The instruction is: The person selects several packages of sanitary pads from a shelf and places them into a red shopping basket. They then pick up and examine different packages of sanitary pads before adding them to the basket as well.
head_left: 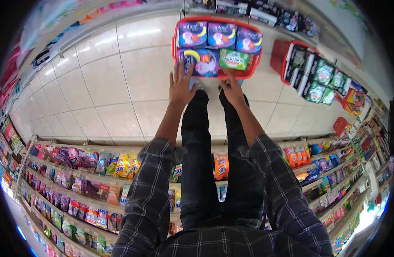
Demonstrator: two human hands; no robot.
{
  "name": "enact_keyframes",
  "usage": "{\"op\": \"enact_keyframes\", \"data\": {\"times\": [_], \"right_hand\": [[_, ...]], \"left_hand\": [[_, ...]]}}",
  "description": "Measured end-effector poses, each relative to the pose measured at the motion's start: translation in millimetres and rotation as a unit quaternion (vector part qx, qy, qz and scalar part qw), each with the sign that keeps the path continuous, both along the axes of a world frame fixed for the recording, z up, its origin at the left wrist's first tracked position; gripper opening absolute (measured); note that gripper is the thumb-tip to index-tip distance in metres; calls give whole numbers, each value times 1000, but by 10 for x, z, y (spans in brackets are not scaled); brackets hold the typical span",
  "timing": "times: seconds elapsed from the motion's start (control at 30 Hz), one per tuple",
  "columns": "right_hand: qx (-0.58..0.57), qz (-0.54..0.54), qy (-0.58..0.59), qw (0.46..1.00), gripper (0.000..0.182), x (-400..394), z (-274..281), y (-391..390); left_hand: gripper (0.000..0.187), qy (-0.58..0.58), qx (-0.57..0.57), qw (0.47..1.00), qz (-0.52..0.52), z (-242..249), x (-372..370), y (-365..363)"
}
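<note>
A red plastic basket (256, 67) stands on the floor in front of my feet, filled with packs of sanitary pads. Along its far side lie three purple Softex packs, one of them a middle pack (221, 35). On the near side are a larger purple pack (205, 63) and a green pack (234, 59). My left hand (182, 85) is open, its fingers spread over the left end of the larger purple pack. Also open, my right hand (232, 88) reaches to the basket's near rim, fingertips just below the green pack.
To the right, a second red basket (279, 58) holds black-and-white packs (323, 73) and green ones. Behind me, shelves (89, 173) full of colourful pouches curve across the view. Another shelf (265, 17) runs along the far side of the tiled aisle floor (141, 77).
</note>
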State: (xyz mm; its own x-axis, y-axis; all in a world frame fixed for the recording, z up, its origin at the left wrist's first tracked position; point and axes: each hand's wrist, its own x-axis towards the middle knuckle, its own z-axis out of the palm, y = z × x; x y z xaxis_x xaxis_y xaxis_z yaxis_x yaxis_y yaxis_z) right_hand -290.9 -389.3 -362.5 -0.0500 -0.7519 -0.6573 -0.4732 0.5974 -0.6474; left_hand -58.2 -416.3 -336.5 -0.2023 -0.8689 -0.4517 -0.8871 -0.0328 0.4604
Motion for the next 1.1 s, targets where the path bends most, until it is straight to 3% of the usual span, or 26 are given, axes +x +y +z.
{"op": "enact_keyframes", "data": {"times": [0.03, 0.07, 0.1, 0.13, 0.17, 0.23, 0.27, 0.33, 0.37, 0.4, 0.43, 0.47, 0.5, 0.57, 0.63, 0.67, 0.7, 0.73, 0.77, 0.8, 0.83, 0.87, 0.9, 0.93, 0.97, 1.1], "right_hand": [[28, 16, 18, 999, 42, -116, 188, 23], [-111, 94, 16, 989, 34, -282, 258, 152], [35, 171, 108, 979, 44, -401, 597, 146], [70, 176, 100, 977, 45, -502, 955, 258], [123, 259, 159, 945, 49, -678, 1076, 468], [173, 223, 141, 949, 53, -923, 1665, 827], [244, 285, 88, 923, 59, -1118, 1833, 958], [187, 186, 97, 960, 75, -1209, 2250, 1110], [158, 135, 94, 974, 85, -1236, 2368, 1012], [158, 147, 77, 973, 89, -1301, 2438, 791], [162, 158, 60, 972, 92, -1399, 2475, 653], [172, 169, 40, 970, 95, -1445, 2551, 623], [195, 210, 52, 957, 96, -1464, 2697, 414], [148, 347, 154, 913, 84, -1464, 2798, -6], [68, 515, 134, 844, 68, -1370, 2801, -755], [-86, 393, 118, 908, 52, -1330, 2795, -1067], [-178, 302, 52, 935, 38, -1074, 3597, -1486], [-420, 224, 117, 872, 26, -870, 3961, -1917], [-404, 156, 84, 897, 23, -675, 4819, -2242], [-500, 98, 66, 858, 25, -512, 5367, -2551], [-565, 86, 78, 817, 26, -469, 5542, -2979], [-585, 64, 124, 799, 20, -387, 5882, -3287], [-650, 65, 100, 751, 22, -364, 6013, -3616], [-696, 57, 196, 689, 23, -286, 6178, -3900], [-732, 49, 288, 615, 24, -231, 6272, -4130], [-658, 177, 354, 641, 30, -253, 6196, -4713]], "left_hand": [[92, -1, 25, 1000, 20, 91, 89, 83], [90, -1, 47, 998, 40, 190, 200, 208], [87, -6, 64, 996, 58, 276, 334, 363], [84, -12, 83, 993, 81, 392, 474, 591], [81, -19, 104, 989, 101, 492, 607, 795], [79, 4, 144, 978, 151, 557, 879, 1344], [77, 8, 162, 973, 164, 566, 988, 1653], [75, 51, 216, 953, 204, 957, 1109, 2093], [72, 65, 185, 959, 203, 842, 1171, 2503], [61, -8, 264, 962, 74, 609, 1243, 2768], [46, 6, 235, 967, 98, 971, 1207, 2879], [35, 164, 102, 977, 88, 1105, 1250, 3072], [29, 189, 111, 976, 17, 1267, 1263, 3107], [29, 168, 208, 961, 66, 1465, 1191, 3027], [29, 144, 255, 947, 134, 1570, 1122, 2834], [30, 144, 246, 946, 153, 1614, 1094, 2717], [30, 145, 237, 945, 174, 1634, 1062, 2570], [31, 144, 217, 948, 182, 1660, 1063, 2428], [32, 141, 195, 954, 182, 1675, 1055, 2284], [33, 127, 165, 964, 167, 1651, 1050, 2125], [34, 105, 135, 975, 144, 1644, 1061, 2028], [35, 98, 93, 980, 148, 1656, 1042, 1899], [46, 240, 142, 878, 389, 2245, 800, 1732], [51, 268, 31, 883, 383, 2226, 697, 1659], [51, 313, 128, 758, 558, 2458, 517, 1427], [51, 338, 125, 734, 575, 2456, 21, 1199]]}}
